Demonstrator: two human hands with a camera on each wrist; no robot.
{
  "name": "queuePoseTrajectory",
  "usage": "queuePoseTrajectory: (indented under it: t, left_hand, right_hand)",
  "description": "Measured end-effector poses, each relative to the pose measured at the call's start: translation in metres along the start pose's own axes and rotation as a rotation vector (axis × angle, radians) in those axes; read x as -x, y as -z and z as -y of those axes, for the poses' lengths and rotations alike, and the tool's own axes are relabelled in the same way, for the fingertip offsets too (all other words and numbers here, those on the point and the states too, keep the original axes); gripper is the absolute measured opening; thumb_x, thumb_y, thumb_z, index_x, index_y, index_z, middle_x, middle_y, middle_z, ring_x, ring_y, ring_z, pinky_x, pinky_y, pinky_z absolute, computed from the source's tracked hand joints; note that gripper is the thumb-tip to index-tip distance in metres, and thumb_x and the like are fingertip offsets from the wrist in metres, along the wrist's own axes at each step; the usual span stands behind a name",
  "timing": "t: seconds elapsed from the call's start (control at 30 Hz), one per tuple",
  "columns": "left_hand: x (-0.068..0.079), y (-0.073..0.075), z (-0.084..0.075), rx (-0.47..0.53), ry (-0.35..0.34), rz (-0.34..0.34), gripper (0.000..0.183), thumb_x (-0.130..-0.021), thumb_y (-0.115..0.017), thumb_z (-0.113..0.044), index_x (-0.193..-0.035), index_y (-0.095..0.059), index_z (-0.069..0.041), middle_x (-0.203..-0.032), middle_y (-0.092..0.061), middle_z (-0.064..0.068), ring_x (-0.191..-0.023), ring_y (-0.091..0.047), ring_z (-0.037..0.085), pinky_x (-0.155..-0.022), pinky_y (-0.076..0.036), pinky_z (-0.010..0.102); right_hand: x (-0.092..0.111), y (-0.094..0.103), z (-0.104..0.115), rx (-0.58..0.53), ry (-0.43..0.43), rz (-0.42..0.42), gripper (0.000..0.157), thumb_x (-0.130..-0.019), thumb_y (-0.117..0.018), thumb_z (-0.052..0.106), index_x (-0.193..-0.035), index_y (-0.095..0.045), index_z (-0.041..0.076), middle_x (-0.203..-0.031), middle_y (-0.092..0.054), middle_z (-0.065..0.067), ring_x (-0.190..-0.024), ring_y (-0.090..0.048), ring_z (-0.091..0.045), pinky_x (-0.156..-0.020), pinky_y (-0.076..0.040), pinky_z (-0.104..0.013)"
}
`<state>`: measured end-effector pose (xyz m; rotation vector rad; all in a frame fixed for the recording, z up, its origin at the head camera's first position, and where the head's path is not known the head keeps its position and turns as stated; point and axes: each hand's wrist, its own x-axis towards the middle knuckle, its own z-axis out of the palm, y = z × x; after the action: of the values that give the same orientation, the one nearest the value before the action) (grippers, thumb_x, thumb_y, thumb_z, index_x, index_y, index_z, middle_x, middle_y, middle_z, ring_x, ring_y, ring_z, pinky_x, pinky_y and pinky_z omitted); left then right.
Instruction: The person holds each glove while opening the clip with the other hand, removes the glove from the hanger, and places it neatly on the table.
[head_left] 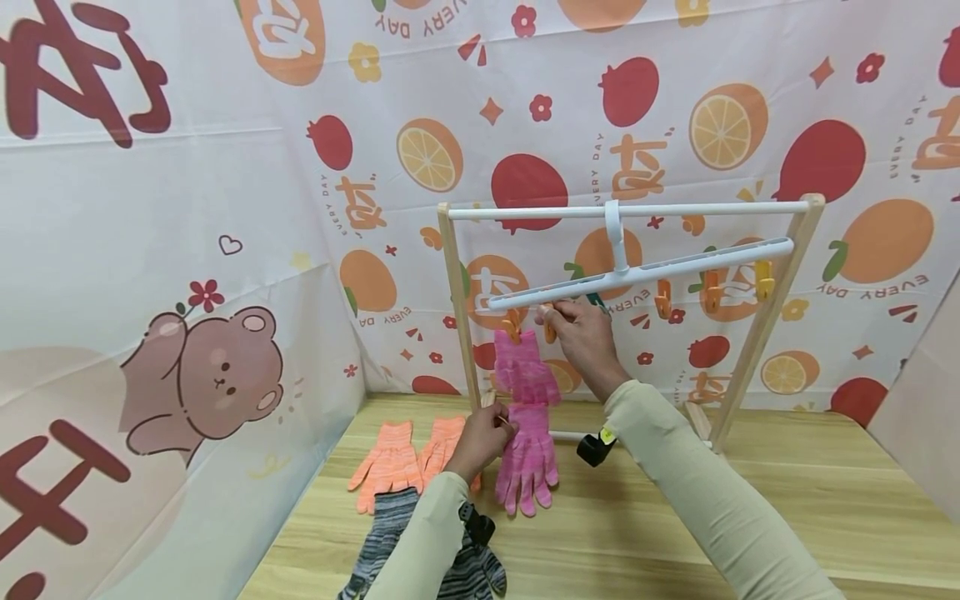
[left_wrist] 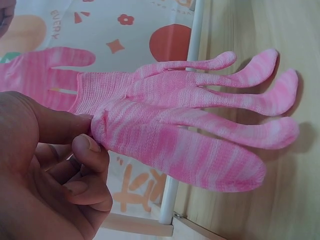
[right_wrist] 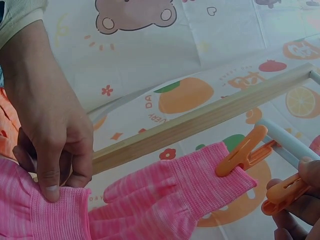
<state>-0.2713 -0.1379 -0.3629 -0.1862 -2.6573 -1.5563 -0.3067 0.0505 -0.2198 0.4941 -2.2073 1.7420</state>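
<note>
My left hand (head_left: 480,442) pinches the edge of a pink glove (left_wrist: 175,130) between thumb and forefinger, its fingers pointing down toward the table. Just above it, another pink glove (right_wrist: 175,192) hangs by its cuff from an orange clothespin (right_wrist: 243,152) at the low left end of a pale blue hanger (head_left: 652,272). With my right hand (head_left: 590,340) I grip a second orange clothespin (right_wrist: 286,194), right beside the first. Hooked over the rack's white top bar (head_left: 525,213), the hanger tilts, its right end higher.
Orange gloves (head_left: 393,458) and grey-black striped gloves (head_left: 382,533) lie on the wooden table (head_left: 637,533) at left. More orange clothespins (head_left: 712,292) and a yellow one (head_left: 763,282) hang from the hanger's right half. The rack's wooden side posts (head_left: 765,333) flank the hanger.
</note>
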Motion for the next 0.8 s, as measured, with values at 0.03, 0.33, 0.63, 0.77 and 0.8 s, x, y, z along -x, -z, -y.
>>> queuePoseTrajectory:
  t: [0.03, 0.33, 0.63, 0.77, 0.8]
  left_hand:
    - [0.0000, 0.0000, 0.0004, -0.001, 0.006, -0.001, 0.009, -0.098, -0.060, -0.006, -0.101, -0.064, 0.001, -0.075, -0.060, 0.007, -0.060, -0.058, 0.014, -0.054, -0.049, 0.030]
    - [-0.0007, 0.0008, 0.0023, -0.019, 0.009, 0.000, 0.009, -0.098, -0.060, -0.006, -0.100, -0.065, 0.001, -0.073, -0.060, 0.005, -0.059, -0.056, 0.013, -0.054, -0.048, 0.029]
    - [-0.0035, -0.0006, 0.0090, -0.037, 0.026, 0.006, 0.009, -0.096, -0.061, -0.005, -0.100, -0.064, 0.002, -0.079, -0.063, 0.007, -0.062, -0.059, 0.014, -0.055, -0.049, 0.030]
    - [-0.0034, -0.0012, 0.0090, -0.026, 0.028, 0.008, 0.010, -0.095, -0.061, -0.004, -0.101, -0.065, 0.003, -0.080, -0.064, 0.008, -0.062, -0.059, 0.015, -0.055, -0.049, 0.030]
    - [-0.0034, -0.0014, 0.0085, -0.023, 0.030, 0.007, 0.010, -0.094, -0.060, -0.003, -0.101, -0.065, 0.003, -0.080, -0.064, 0.008, -0.062, -0.059, 0.015, -0.055, -0.049, 0.030]
  right_hand:
    - [0.0001, 0.0000, 0.0000, 0.000, -0.001, -0.001, 0.025, -0.102, -0.065, 0.031, -0.110, -0.078, 0.012, -0.103, -0.073, -0.004, -0.094, -0.059, -0.021, -0.076, -0.048, -0.039]
    - [-0.0009, -0.0005, -0.0010, 0.019, 0.009, -0.006, 0.025, -0.102, -0.065, 0.032, -0.106, -0.078, 0.012, -0.103, -0.073, -0.004, -0.089, -0.057, -0.022, -0.070, -0.044, -0.038]
    - [-0.0012, -0.0020, -0.0017, 0.017, 0.000, -0.016, 0.024, -0.101, -0.066, 0.033, -0.104, -0.078, 0.012, -0.101, -0.073, -0.001, -0.090, -0.056, -0.021, -0.070, -0.044, -0.038]
    - [-0.0004, -0.0012, -0.0024, 0.010, 0.007, -0.017, 0.024, -0.101, -0.065, 0.030, -0.107, -0.078, 0.011, -0.101, -0.073, -0.001, -0.093, -0.057, -0.020, -0.073, -0.046, -0.038]
    - [-0.0002, -0.0009, -0.0025, 0.007, 0.006, -0.018, 0.024, -0.101, -0.065, 0.030, -0.108, -0.078, 0.011, -0.101, -0.073, -0.001, -0.094, -0.057, -0.020, -0.074, -0.046, -0.038]
